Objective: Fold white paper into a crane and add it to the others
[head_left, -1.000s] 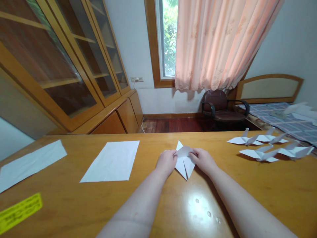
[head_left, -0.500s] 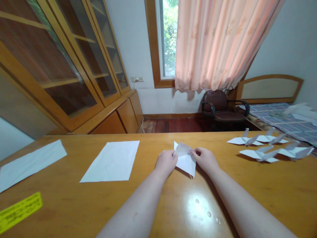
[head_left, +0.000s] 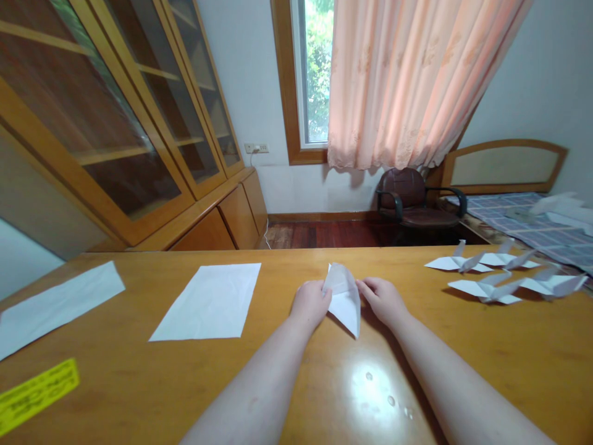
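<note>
A partly folded sheet of white paper [head_left: 345, 301] is between my two hands, its lower corner pointing toward me. My left hand [head_left: 311, 303] is closed on the paper's left side, thumb on top. At the right edge, my right hand [head_left: 382, 298] pinches the paper between thumb and fingers. The right half of the sheet bends up and inward, and a small corner shows behind its top. What lies under the folds is hidden.
Several folded paper cranes [head_left: 491, 287] stand on the table [head_left: 417, 383] at the right. A flat white sheet [head_left: 213, 303] and a paper strip [head_left: 60, 306] lie left, with a yellow label [head_left: 39, 395] nearer me. Beyond stand a chair [head_left: 412, 198] and a glass-door cabinet [head_left: 139, 123].
The paper's right side has bent upward and inward, so the sheet looks narrower. My right hand has moved slightly with that edge; my left hand has stayed nearly still.
</note>
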The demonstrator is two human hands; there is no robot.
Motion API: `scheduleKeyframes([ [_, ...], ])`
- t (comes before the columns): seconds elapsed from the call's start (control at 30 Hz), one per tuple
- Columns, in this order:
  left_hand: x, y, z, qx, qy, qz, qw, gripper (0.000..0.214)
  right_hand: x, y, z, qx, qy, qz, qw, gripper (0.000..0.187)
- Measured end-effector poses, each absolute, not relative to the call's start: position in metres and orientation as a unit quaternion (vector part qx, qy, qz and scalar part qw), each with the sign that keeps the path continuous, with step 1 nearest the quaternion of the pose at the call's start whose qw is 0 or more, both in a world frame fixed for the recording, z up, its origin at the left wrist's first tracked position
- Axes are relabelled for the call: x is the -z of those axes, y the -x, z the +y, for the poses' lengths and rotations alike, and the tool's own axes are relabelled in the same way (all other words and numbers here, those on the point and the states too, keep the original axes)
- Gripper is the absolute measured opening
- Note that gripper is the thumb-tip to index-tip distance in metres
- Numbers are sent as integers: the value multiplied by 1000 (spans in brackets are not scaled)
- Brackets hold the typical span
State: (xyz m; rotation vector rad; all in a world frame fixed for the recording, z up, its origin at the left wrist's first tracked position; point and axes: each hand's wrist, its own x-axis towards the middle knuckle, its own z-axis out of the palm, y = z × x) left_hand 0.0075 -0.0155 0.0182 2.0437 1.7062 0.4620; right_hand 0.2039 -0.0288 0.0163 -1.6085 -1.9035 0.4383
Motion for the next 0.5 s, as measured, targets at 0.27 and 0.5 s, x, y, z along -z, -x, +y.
scheduleKeyframes([
  [0.27,-12,-6,-13,-178,-761,597,180,29,-15,-201,-28,-193,591,-724,298,30],
  [0.5,-13,-6,-13,-178,-757,600,187,28,-8,-201,-23,-221,583,-720,305,24],
])
